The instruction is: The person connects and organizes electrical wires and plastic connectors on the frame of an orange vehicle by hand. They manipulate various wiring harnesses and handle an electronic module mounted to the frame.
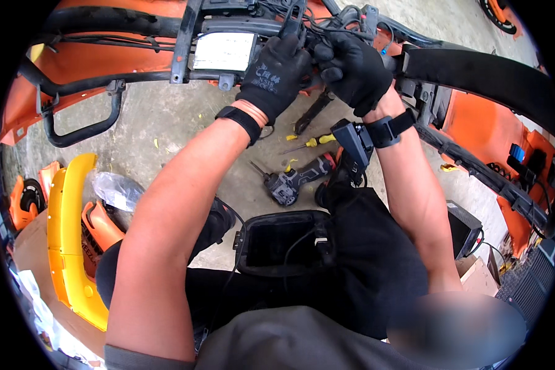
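Note:
My left hand (271,77), in a black glove, is closed at a dark part (293,24) among the black cables (317,18) on the vehicle's frame (139,78). My right hand (354,71), also gloved, is beside it with fingers curled among the same cables; what each holds is hidden or too small to name. A white rectangular label (222,50) lies just left of my left hand. Below my hands, on the concrete floor, are a cordless power tool (293,182) and a yellow-handled screwdriver (317,140).
Orange body panels (468,129) flank the black tubes. A yellow panel (68,240), a clear plastic bag (114,188) and cardboard (28,243) lie at the left. An open black bin (271,246) is between my legs. A black box (465,228) stands at the right.

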Available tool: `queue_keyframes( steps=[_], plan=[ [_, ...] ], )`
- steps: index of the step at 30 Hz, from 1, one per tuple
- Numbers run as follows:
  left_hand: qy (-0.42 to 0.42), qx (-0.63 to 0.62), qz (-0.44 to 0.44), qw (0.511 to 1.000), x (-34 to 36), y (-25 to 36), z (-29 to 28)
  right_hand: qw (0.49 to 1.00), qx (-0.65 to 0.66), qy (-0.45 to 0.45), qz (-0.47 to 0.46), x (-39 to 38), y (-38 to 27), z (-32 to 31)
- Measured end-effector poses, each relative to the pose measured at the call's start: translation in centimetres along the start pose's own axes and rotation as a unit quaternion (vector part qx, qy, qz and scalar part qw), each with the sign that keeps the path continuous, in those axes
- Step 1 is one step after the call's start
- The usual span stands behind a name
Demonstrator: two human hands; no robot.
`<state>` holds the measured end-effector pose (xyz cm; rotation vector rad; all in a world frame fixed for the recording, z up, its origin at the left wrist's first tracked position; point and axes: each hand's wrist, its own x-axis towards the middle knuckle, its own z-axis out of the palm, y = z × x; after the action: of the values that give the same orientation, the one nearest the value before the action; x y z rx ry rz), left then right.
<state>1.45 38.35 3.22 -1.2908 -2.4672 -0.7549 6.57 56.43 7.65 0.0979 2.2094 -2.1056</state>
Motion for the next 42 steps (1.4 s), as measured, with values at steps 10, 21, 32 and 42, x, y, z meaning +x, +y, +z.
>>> queue_keyframes(
  steps=[10, 21, 32, 42],
  plan=[
    [0.058, -0.017, -0.002, 0.998, 0.1, 0.3, 0.2, 0.921, 0.374, 0.05, 0.1, 0.8, -0.1, 1.2],
    [-0.003, 0.013, -0.023, 1.0, -0.1, 0.1, 0.3, 0.994, -0.076, 0.012, 0.075, 1.3, -2.6, 0.1],
    [0.029, -0.011, 0.003, 1.0, -0.2, 0.0, 0.8, 0.959, -0.253, 0.009, -0.13, 1.5, -8.5, 2.3],
    [0.031, -0.044, -0.008, 0.999, 0.1, 0.9, -0.9, 0.992, -0.091, 0.023, -0.086, 0.3, -4.2, -4.9]
  ],
)
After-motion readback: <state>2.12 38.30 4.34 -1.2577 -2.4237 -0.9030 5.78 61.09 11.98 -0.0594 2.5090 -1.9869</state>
